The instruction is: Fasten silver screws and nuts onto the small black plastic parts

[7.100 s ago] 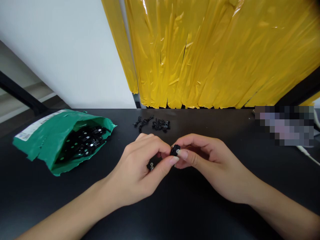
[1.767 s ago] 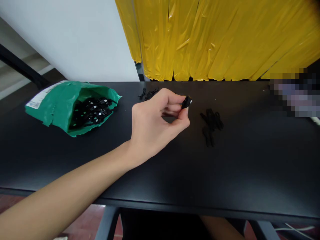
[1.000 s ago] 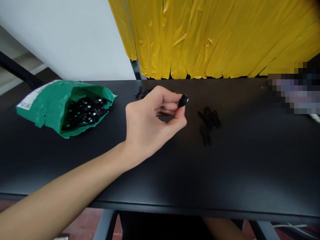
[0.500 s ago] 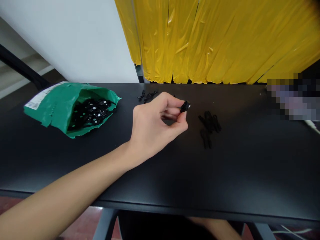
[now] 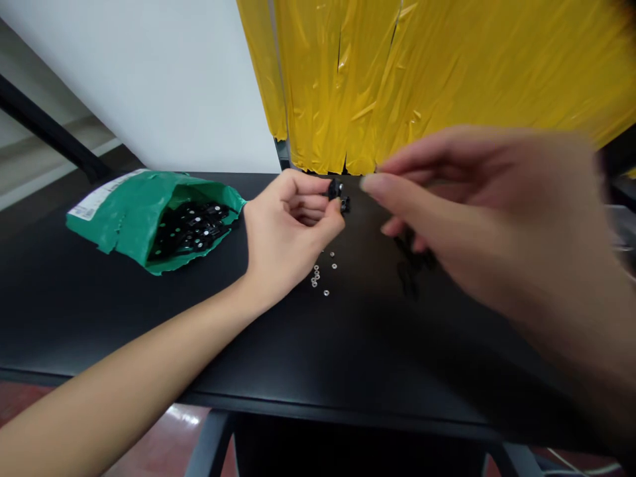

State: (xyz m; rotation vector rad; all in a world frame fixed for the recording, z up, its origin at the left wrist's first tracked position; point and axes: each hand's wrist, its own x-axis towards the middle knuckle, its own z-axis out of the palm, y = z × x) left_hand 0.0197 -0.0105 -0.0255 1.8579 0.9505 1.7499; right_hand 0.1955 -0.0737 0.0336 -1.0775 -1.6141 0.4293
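Observation:
In the head view my left hand (image 5: 293, 232) is closed, pinching a small black plastic part (image 5: 334, 190) with a shiny spot between thumb and forefinger. Another dark bit (image 5: 346, 204) shows just beyond the thumb; I cannot tell whether it is joined to that part. My right hand (image 5: 477, 212), large and blurred, is close to the camera. Its thumb and forefinger are pressed together a short way right of the part, and anything between them is too small to make out. Several small silver rings (image 5: 317, 273) lie on the black table (image 5: 278, 358) below my left hand.
A torn-open green bag (image 5: 124, 209) lies on the left, full of black parts (image 5: 191, 228) with silvery spots. Loose black pieces (image 5: 408, 275) lie partly behind my right hand. Yellow plastic sheeting (image 5: 322, 86) and a white panel (image 5: 183, 86) stand behind the table.
My right hand has come up from below the table edge to beside the held part. My left hand has shifted left with the part, and the silver rings now show.

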